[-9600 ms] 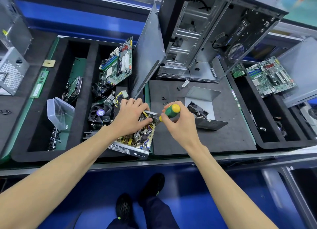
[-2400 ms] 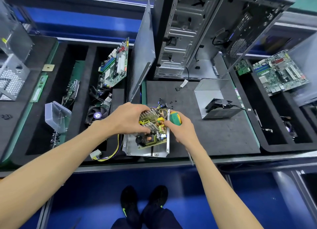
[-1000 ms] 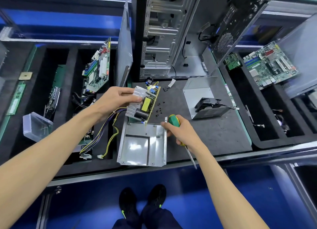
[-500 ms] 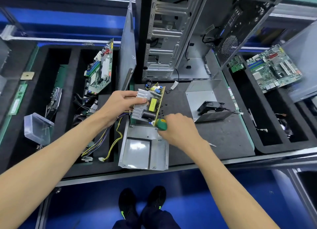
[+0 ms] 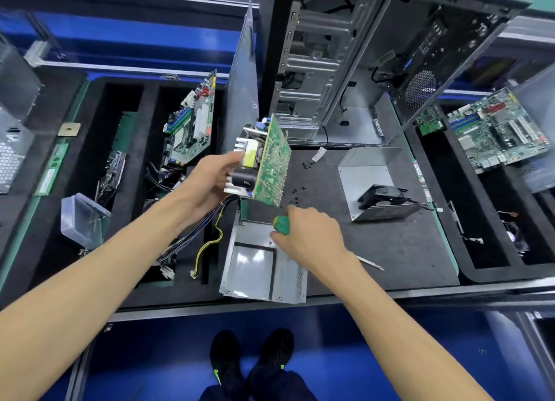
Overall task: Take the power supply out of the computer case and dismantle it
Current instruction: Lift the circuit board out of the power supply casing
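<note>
The left hand (image 5: 207,184) holds the circuit board (image 5: 271,163) above its metal box (image 5: 261,268); right hand (image 5: 309,235) fingers grip the screwdriver (image 5: 282,223); the wires (image 5: 195,235) look joined yet.

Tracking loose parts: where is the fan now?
In the head view the fan sits right of centre on the dark mat, inside the removed metal cover, right of the right hand.

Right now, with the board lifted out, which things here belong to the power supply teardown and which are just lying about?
In the job:
- left hand holding the power supply circuit board
- right hand gripping the green-handled screwdriver
- empty metal housing
- cover with fan
- loose screws
- computer case

Lying about:
- motherboards
- clear plastic box
- RAM stick
</note>
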`<action>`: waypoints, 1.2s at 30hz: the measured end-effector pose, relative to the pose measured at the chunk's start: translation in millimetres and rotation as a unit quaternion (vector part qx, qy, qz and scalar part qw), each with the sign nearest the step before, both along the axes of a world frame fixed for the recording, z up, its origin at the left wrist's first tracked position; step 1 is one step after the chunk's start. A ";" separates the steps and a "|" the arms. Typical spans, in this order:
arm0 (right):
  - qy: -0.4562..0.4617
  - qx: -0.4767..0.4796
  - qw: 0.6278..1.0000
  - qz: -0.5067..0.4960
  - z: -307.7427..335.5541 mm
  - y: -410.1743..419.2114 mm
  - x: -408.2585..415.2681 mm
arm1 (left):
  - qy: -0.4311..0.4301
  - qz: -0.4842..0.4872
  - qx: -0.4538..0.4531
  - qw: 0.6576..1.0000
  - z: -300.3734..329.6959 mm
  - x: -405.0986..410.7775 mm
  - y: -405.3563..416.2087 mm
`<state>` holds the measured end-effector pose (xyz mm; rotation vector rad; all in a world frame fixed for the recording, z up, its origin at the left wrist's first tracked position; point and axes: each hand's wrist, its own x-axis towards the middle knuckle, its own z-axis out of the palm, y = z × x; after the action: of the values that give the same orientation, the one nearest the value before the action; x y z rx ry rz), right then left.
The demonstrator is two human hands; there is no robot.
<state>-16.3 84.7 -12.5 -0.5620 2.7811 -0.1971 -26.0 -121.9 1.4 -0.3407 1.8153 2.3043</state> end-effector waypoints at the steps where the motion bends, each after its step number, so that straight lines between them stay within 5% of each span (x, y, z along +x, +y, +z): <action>1: -0.007 -0.005 1.000 -0.017 1.6 4.6 -3.8 | 0.005 0.006 0.013 1.000 2.6 0.0 1.7; 7: -0.050 0.043 0.996 -0.066 5.4 21.1 -10.8 | 0.024 0.037 0.163 0.986 21.8 -5.5 12.3; 13: -0.123 0.036 0.986 -0.109 3.2 24.7 -10.0 | 0.061 -0.003 0.195 0.979 38.0 -13.0 18.8; 23: -0.053 0.092 0.989 -0.102 14.1 47.1 -22.5 | -0.002 -0.016 -0.045 0.999 43.1 -6.2 21.4; 26: -0.017 -0.037 0.986 -0.163 23.5 55.2 -32.9 | 0.020 -0.036 -0.114 0.993 49.1 -2.9 26.2; 28: -0.062 -0.196 0.949 -0.240 36.6 62.1 -44.1 | 0.082 -0.064 -0.166 0.981 51.6 -3.3 25.0; 32: -0.327 -0.490 0.753 -0.295 64.2 69.2 -49.2 | 0.120 -0.101 -0.268 0.951 59.6 -7.1 22.9; 36: -0.416 -0.529 0.706 -0.222 63.6 73.3 -42.0 | 0.154 -0.156 -0.437 0.872 71.3 -5.2 37.1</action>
<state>-58.3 158.0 51.0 0.0683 1.5988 -1.7138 -31.2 -84.9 72.7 0.2229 2.7431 1.2513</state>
